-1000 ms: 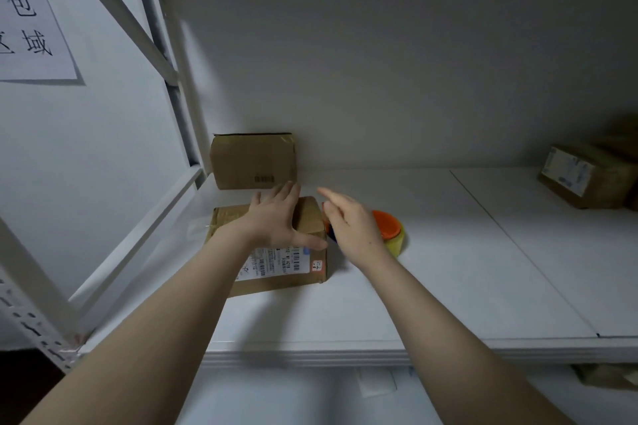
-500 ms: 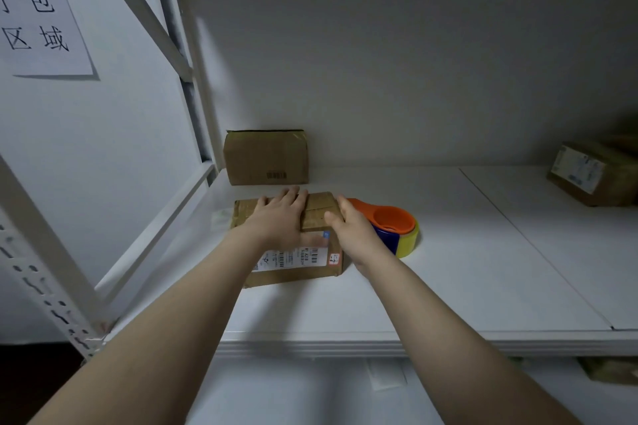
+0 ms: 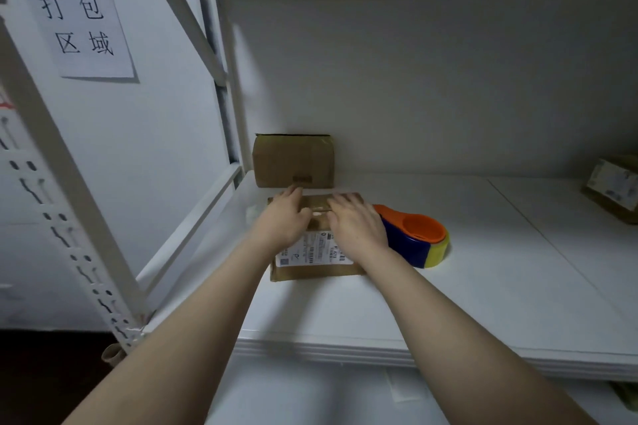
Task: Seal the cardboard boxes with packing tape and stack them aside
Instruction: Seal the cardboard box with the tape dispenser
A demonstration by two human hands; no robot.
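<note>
Pressing the box (image 3: pixel 316 271), left hand (image 3: pixel 283 221) and right hand (image 3: pixel 355 224) near far edge.

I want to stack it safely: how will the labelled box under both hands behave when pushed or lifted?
The labelled box is low and wide, so it should slide on the smooth shelf rather than tip. The left hand and right hand cover much of it, so it is probably light.

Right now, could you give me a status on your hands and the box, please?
Left hand and right hand pressing flat on labelled cardboard box. Tape dispenser idle beside it, right side. Nothing blocking.
</note>
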